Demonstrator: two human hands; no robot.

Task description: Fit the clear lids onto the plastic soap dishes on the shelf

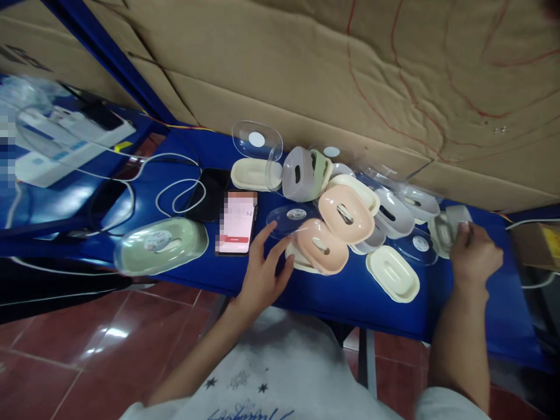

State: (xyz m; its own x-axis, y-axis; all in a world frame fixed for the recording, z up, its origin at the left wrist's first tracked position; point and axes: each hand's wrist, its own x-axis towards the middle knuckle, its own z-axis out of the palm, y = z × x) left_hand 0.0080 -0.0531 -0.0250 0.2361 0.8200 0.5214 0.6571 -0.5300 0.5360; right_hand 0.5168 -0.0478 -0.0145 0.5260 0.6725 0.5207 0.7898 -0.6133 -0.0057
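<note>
My left hand (266,262) is open, fingers spread, over a clear oval lid (280,224) with a round label and beside a peach slotted soap-dish tray (335,256). That tray rests on a cream base (297,259). At the right, my right hand (475,251) is closed at the edge of a pale, partly see-through soap dish (443,233); its fingertips are partly hidden. Between the hands lie another peach tray (350,219), grey trays (396,216) and a cream base (391,274). Near the right hand is a labelled clear lid (413,248).
A lit phone (236,227) lies left of my left hand, by a black device (210,192) and white cables. A lidded green soap dish (164,248) sits on the blue table (245,280) at left. Cardboard (262,70) stands behind. A power strip (74,146) is far left.
</note>
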